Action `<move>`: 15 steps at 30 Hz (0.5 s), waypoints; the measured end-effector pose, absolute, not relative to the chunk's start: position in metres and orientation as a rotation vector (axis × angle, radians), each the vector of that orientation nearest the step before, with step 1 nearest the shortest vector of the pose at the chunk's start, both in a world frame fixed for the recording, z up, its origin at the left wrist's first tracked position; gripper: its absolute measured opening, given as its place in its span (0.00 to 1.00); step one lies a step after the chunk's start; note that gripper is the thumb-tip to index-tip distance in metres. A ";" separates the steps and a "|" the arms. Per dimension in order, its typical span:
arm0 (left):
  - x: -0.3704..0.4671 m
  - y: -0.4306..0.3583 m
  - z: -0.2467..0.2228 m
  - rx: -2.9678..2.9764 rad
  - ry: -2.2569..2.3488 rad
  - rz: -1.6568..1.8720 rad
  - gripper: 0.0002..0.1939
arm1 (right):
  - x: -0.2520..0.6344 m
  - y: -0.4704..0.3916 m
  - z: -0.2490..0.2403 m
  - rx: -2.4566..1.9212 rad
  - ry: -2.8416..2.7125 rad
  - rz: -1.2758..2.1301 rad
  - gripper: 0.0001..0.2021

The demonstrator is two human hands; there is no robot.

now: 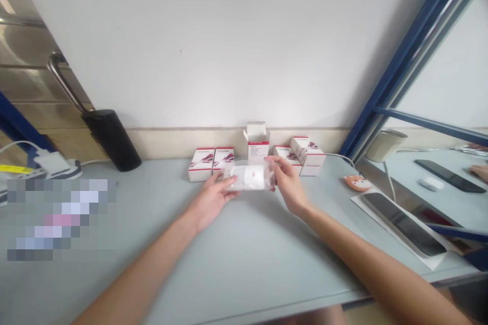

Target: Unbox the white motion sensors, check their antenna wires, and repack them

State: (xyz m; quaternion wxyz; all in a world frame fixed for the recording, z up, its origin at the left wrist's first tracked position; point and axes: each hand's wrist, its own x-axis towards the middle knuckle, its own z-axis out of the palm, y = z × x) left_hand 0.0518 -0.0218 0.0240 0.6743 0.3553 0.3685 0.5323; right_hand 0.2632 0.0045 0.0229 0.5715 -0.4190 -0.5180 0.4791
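Note:
Between my hands is a white rounded device in a clear plastic bag point(253, 177), held level just above the table. My left hand point(215, 194) grips its left end, thumb on the front. At the right end, the fingers of my right hand point(287, 180) pinch the crinkled plastic. Right behind the bag stands a white and red carton point(258, 151) with its top flaps up; the print on it reads "DETECTOR". Whether anything is inside the carton is hidden.
Two closed cartons point(201, 164) sit left of the upright one, and several more point(308, 156) on the right. A black cylinder point(116, 139) leans at the back left. On the right are an orange animal-shaped item point(357, 183) and a phone point(404, 223) on white paper.

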 end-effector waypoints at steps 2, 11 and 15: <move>0.052 -0.022 0.026 0.786 0.837 1.230 0.22 | 0.264 0.003 0.024 -0.957 -1.231 1.182 0.22; 0.050 -0.022 0.029 0.806 0.779 1.275 0.26 | 0.267 -0.001 0.027 -0.955 -1.521 1.287 0.25; 0.053 -0.023 0.027 0.839 0.817 1.278 0.30 | 0.265 0.002 0.026 -0.899 -1.439 1.289 0.23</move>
